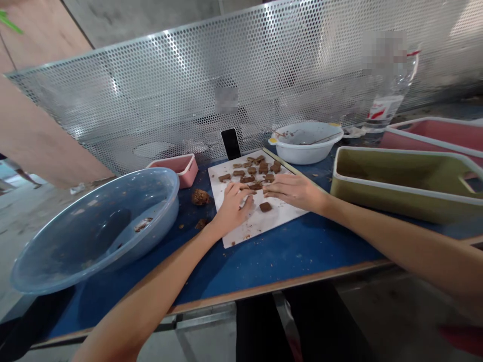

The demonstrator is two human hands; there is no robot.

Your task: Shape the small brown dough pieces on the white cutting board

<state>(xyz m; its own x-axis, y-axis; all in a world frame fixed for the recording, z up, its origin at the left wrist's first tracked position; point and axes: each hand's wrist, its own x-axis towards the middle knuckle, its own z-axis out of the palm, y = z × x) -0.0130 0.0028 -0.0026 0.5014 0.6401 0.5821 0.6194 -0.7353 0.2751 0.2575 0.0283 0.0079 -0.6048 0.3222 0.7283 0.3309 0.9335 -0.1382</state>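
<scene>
A white board (249, 223) lies on the blue table, with several small brown clay-like pieces on its far half. My left hand (234, 205) rests over the board's left side, its fingers bent and its thumb apart. From the right reaches my right hand (296, 192), fingers stretched out and low over the board. Between the two sets of fingertips is a thin brown piece (255, 186); whether either hand touches it I cannot tell. One squarish brown piece (265, 206) lies alone just nearer to me. Neither hand visibly grips anything.
A large blue basin (151, 251) stands left, near a pink container (188, 173) and a brown lump (200, 197). Behind are a phone (231, 144) and a white basin (305, 153). At right are a green bin (407, 188), a pink bin (433, 131) and a plastic bottle (385, 108).
</scene>
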